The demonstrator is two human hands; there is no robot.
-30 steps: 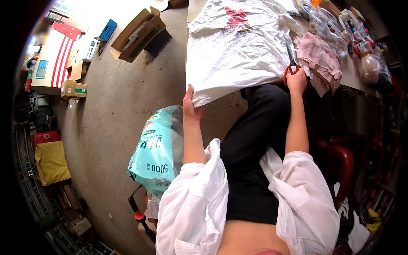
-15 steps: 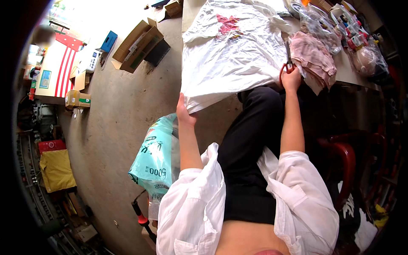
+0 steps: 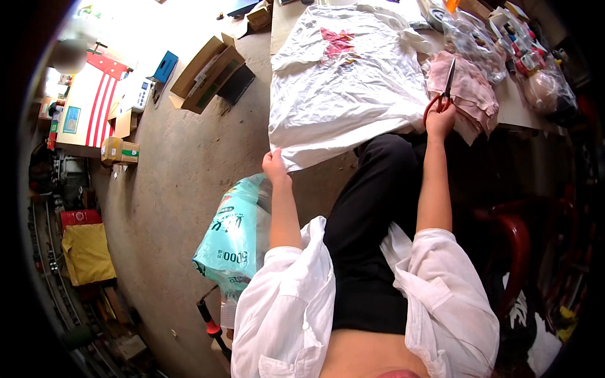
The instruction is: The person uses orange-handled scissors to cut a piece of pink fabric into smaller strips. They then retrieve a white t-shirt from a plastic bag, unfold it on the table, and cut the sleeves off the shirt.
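A wrinkled white T-shirt (image 3: 353, 94) with a pink-red star print lies spread on the table, its hem toward me. My left hand (image 3: 275, 166) pinches the hem's left corner, pulled out past the table's front edge. In my right hand (image 3: 441, 121) is a pair of scissors (image 3: 448, 85) with red handles and dark blades that point away from me. The blades look closed and lie over a stack of pink cloth (image 3: 469, 88) to the right of the shirt. My right hand is beside the shirt's right hem corner; whether it also grips fabric is hidden.
Clear plastic bags (image 3: 472, 41) and small bottles crowd the table's right end. A teal plastic bag (image 3: 230, 227) stands left of my legs. An open cardboard box (image 3: 205, 72) is on the floor farther left. A dark red chair (image 3: 520, 246) stands at my right.
The hem has been drawn straighter and the shirt lies flatter. My left hand has shifted slightly right and nearer me. My right hand and the scissors have moved right, over the pink cloth.
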